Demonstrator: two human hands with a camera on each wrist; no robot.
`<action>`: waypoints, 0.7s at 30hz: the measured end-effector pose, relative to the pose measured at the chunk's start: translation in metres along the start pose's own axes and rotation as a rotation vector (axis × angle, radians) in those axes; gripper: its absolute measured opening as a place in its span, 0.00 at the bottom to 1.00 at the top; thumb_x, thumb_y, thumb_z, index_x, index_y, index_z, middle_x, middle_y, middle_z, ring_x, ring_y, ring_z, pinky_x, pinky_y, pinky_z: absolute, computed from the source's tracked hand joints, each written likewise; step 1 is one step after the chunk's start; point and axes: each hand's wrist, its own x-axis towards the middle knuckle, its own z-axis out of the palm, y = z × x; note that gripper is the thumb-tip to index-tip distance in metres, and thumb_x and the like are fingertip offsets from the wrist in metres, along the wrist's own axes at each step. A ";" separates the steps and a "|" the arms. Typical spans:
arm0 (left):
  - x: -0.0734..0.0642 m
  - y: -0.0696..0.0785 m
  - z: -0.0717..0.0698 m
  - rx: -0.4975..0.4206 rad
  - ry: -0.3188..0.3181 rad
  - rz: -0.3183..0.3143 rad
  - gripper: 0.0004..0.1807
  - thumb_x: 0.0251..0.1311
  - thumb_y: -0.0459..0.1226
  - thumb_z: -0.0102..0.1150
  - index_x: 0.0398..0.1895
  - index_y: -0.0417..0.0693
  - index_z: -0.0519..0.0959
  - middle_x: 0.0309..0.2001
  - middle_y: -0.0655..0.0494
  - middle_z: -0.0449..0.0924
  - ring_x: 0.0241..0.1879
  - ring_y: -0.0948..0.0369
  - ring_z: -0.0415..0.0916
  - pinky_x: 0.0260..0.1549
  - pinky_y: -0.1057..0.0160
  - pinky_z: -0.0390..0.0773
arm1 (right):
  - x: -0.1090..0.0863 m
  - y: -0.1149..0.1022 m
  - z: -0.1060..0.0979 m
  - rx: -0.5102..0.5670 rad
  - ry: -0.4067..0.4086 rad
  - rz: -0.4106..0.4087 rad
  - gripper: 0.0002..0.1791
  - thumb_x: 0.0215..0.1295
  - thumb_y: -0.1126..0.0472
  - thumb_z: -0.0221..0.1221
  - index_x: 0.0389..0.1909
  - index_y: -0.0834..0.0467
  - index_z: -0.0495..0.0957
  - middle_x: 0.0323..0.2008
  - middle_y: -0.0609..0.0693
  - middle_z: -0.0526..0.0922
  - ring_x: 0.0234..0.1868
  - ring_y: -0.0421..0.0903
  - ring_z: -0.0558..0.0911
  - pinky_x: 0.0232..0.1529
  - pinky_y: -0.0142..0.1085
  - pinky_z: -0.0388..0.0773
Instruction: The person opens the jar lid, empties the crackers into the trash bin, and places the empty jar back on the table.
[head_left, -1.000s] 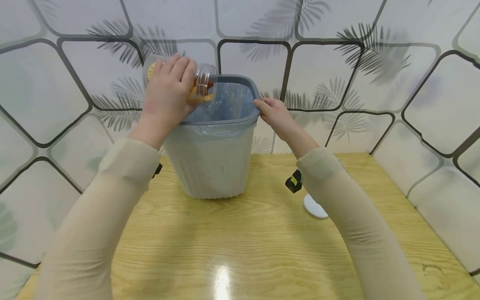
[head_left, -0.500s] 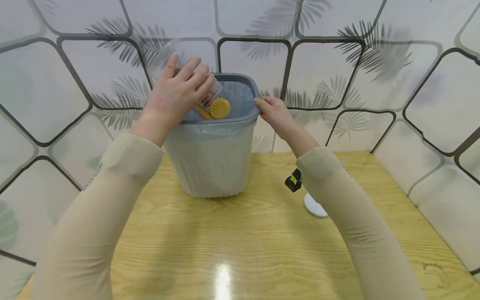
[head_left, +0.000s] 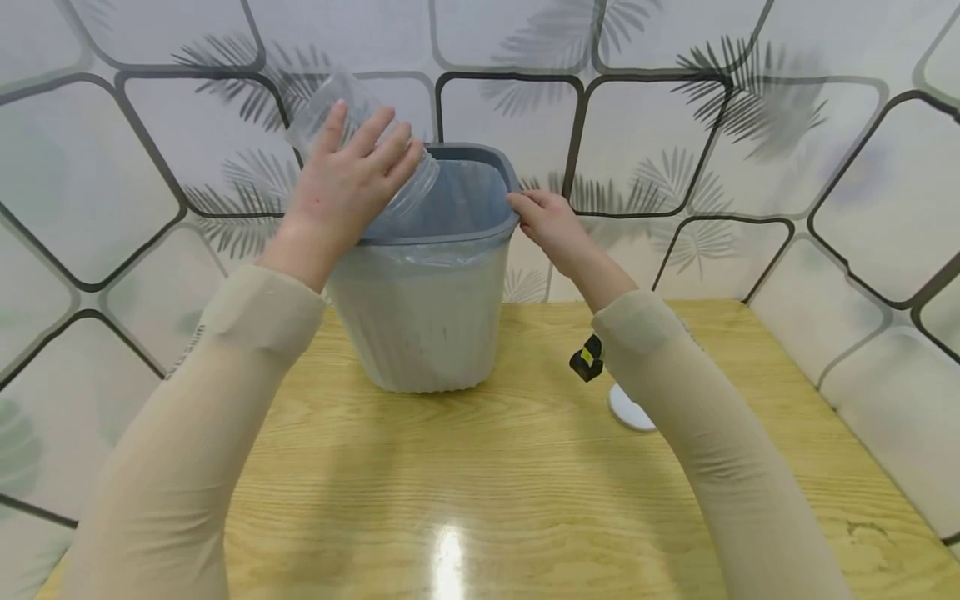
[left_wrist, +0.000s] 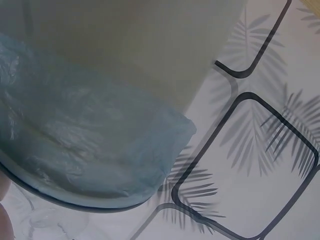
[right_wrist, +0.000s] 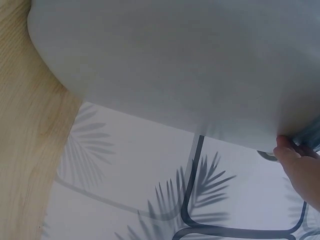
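A clear plastic jar is tipped mouth-down toward the opening of a trash can; no contents show in it. My left hand grips the jar around its side, fingers spread over it, thumb hidden. The can has a grey rim and a thin bluish bag lining it. At the right end of that rim, my right hand pinches the edge. In the right wrist view the fingertips of this hand press against the can's upper edge. The left wrist view shows the bag folded over the can's outside.
A round white lid lies on the wooden table, partly behind the right forearm. A black wrist-camera mount shows beside the right sleeve. A patterned wall closes off the back and sides.
The left hand has tipped the jar steeply over the can. The yellow round pieces that were in it slid out and are out of sight. The right hand stays on the rim.
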 end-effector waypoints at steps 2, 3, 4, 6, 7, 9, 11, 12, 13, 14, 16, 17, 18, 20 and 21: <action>0.000 -0.001 -0.001 -0.009 -0.005 -0.004 0.29 0.57 0.22 0.42 0.63 0.46 0.58 0.63 0.49 0.55 0.65 0.53 0.42 0.59 0.46 0.35 | 0.000 0.000 0.000 0.006 -0.001 0.001 0.24 0.67 0.59 0.45 0.58 0.71 0.61 0.59 0.61 0.62 0.62 0.48 0.59 0.59 0.36 0.55; 0.000 -0.001 -0.001 -0.013 -0.011 -0.005 0.29 0.57 0.22 0.42 0.63 0.46 0.57 0.63 0.49 0.54 0.65 0.53 0.41 0.59 0.46 0.35 | 0.000 0.000 0.000 0.007 0.000 0.006 0.24 0.67 0.58 0.45 0.58 0.71 0.61 0.60 0.61 0.62 0.62 0.47 0.59 0.59 0.35 0.56; -0.001 -0.001 -0.001 -0.019 -0.016 -0.009 0.30 0.57 0.22 0.43 0.63 0.45 0.57 0.63 0.49 0.54 0.65 0.52 0.41 0.59 0.46 0.35 | 0.000 0.000 0.000 0.006 0.000 0.011 0.24 0.67 0.58 0.45 0.59 0.70 0.61 0.60 0.61 0.62 0.62 0.47 0.59 0.59 0.34 0.56; -0.001 -0.001 -0.003 -0.029 -0.042 -0.021 0.31 0.56 0.21 0.43 0.64 0.45 0.55 0.64 0.48 0.52 0.65 0.52 0.39 0.59 0.46 0.34 | 0.000 0.000 0.000 0.000 0.002 0.018 0.25 0.67 0.58 0.45 0.59 0.70 0.61 0.60 0.60 0.62 0.62 0.47 0.60 0.58 0.34 0.56; -0.002 -0.001 -0.003 -0.036 -0.054 -0.031 0.32 0.56 0.20 0.43 0.65 0.45 0.54 0.65 0.48 0.51 0.65 0.52 0.38 0.59 0.46 0.33 | 0.000 0.001 0.000 -0.003 0.002 0.021 0.25 0.67 0.58 0.45 0.59 0.70 0.61 0.60 0.60 0.62 0.62 0.47 0.60 0.58 0.33 0.57; -0.003 -0.001 -0.004 -0.059 -0.072 -0.065 0.34 0.55 0.20 0.43 0.66 0.46 0.52 0.65 0.48 0.50 0.66 0.52 0.37 0.59 0.46 0.31 | 0.000 0.001 0.000 -0.006 0.002 0.027 0.25 0.67 0.57 0.45 0.59 0.69 0.61 0.60 0.60 0.62 0.62 0.47 0.60 0.58 0.33 0.57; -0.005 -0.001 -0.005 -0.097 -0.065 -0.113 0.35 0.54 0.20 0.45 0.66 0.46 0.51 0.66 0.48 0.49 0.66 0.52 0.36 0.59 0.47 0.30 | 0.000 0.002 0.000 -0.008 0.002 0.023 0.25 0.67 0.57 0.45 0.59 0.70 0.61 0.59 0.60 0.62 0.61 0.47 0.60 0.58 0.34 0.56; -0.006 -0.001 -0.004 -0.122 -0.046 -0.139 0.35 0.54 0.21 0.47 0.66 0.46 0.51 0.66 0.48 0.49 0.66 0.53 0.37 0.59 0.47 0.29 | 0.000 0.002 0.000 -0.009 0.002 0.020 0.25 0.67 0.58 0.45 0.59 0.70 0.61 0.59 0.60 0.62 0.61 0.47 0.60 0.58 0.35 0.56; -0.007 -0.001 -0.004 -0.144 -0.020 -0.163 0.36 0.53 0.23 0.49 0.66 0.45 0.52 0.65 0.48 0.50 0.66 0.53 0.38 0.59 0.47 0.30 | 0.000 0.002 0.000 -0.008 0.003 0.017 0.24 0.67 0.58 0.45 0.58 0.70 0.61 0.59 0.60 0.63 0.61 0.47 0.60 0.59 0.35 0.56; -0.007 -0.001 -0.004 -0.166 0.008 -0.186 0.36 0.52 0.24 0.52 0.65 0.45 0.52 0.65 0.48 0.51 0.66 0.53 0.38 0.59 0.48 0.30 | 0.000 0.002 0.000 -0.008 0.003 0.013 0.24 0.67 0.58 0.45 0.58 0.70 0.62 0.59 0.61 0.63 0.61 0.47 0.60 0.59 0.35 0.56; -0.009 -0.002 -0.004 -0.209 0.071 -0.226 0.38 0.48 0.27 0.57 0.65 0.44 0.54 0.64 0.47 0.53 0.65 0.53 0.40 0.59 0.48 0.33 | 0.001 0.003 0.000 -0.006 0.007 0.006 0.24 0.67 0.58 0.45 0.58 0.70 0.62 0.59 0.61 0.63 0.61 0.47 0.60 0.59 0.35 0.56; -0.009 -0.002 -0.004 -0.223 0.097 -0.243 0.40 0.46 0.29 0.61 0.64 0.44 0.54 0.64 0.47 0.53 0.65 0.53 0.41 0.59 0.47 0.34 | 0.001 0.003 0.000 -0.006 0.009 0.004 0.24 0.67 0.58 0.45 0.58 0.71 0.62 0.58 0.61 0.63 0.61 0.47 0.60 0.59 0.35 0.56; -0.010 -0.002 -0.004 -0.242 0.118 -0.261 0.41 0.45 0.31 0.63 0.64 0.44 0.54 0.63 0.47 0.54 0.65 0.53 0.42 0.59 0.48 0.35 | 0.001 0.003 0.000 -0.005 0.010 0.003 0.24 0.67 0.58 0.46 0.58 0.71 0.62 0.59 0.61 0.63 0.61 0.48 0.60 0.59 0.35 0.56; -0.010 -0.003 -0.004 -0.283 0.158 -0.300 0.43 0.42 0.33 0.67 0.63 0.44 0.55 0.63 0.47 0.55 0.65 0.54 0.43 0.59 0.48 0.36 | 0.001 0.003 0.000 -0.002 0.012 0.002 0.24 0.67 0.58 0.46 0.57 0.71 0.62 0.59 0.61 0.63 0.61 0.48 0.60 0.58 0.35 0.57; -0.011 -0.003 -0.004 -0.306 0.180 -0.320 0.44 0.41 0.34 0.68 0.63 0.44 0.55 0.62 0.47 0.55 0.65 0.54 0.44 0.59 0.48 0.37 | 0.001 0.003 0.000 -0.003 0.013 0.002 0.24 0.67 0.58 0.46 0.58 0.71 0.62 0.59 0.61 0.63 0.61 0.48 0.60 0.58 0.35 0.57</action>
